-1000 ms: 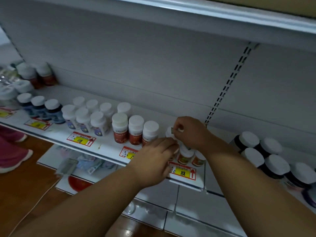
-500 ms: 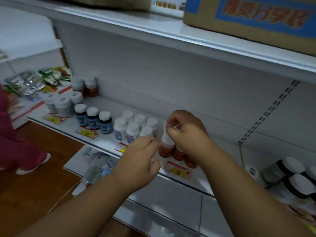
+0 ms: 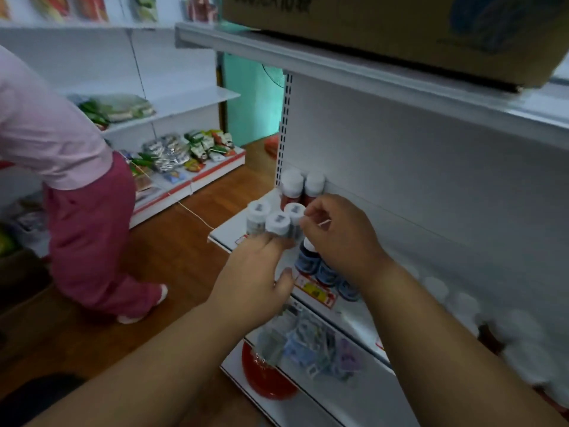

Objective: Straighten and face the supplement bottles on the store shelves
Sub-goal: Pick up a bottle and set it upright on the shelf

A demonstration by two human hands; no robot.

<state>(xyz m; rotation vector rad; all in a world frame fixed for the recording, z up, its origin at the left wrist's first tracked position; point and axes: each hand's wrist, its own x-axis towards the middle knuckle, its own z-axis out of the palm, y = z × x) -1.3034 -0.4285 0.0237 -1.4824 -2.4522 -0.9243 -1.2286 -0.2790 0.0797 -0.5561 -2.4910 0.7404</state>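
Bottles first: three white-capped grey bottles (image 3: 275, 221) stand clustered at the left end of the shelf (image 3: 226, 232), near its front edge, with two red bottles (image 3: 303, 186) behind them against the back panel and a row of blue bottles (image 3: 320, 269) just to their right. Our left hand (image 3: 255, 278) reaches in from below, fingertips touching the front grey bottle, fingers fairly straight, not wrapped round it as far as we can see. Our right hand (image 3: 341, 238) comes over the top, fingers curled at the cap of the rear grey bottle; we can't tell whether it truly pinches that cap.

Here we'd say the step is squaring this cluster. To do it well, we should steady the front bottle with the left fingertips while the right twists its bottle label-forward, keeping it upright and low. Careful: they stand close together by the shelf's open end, so a hard nudge could tip one off. The price tag (image 3: 314, 289) marks the front line to match.
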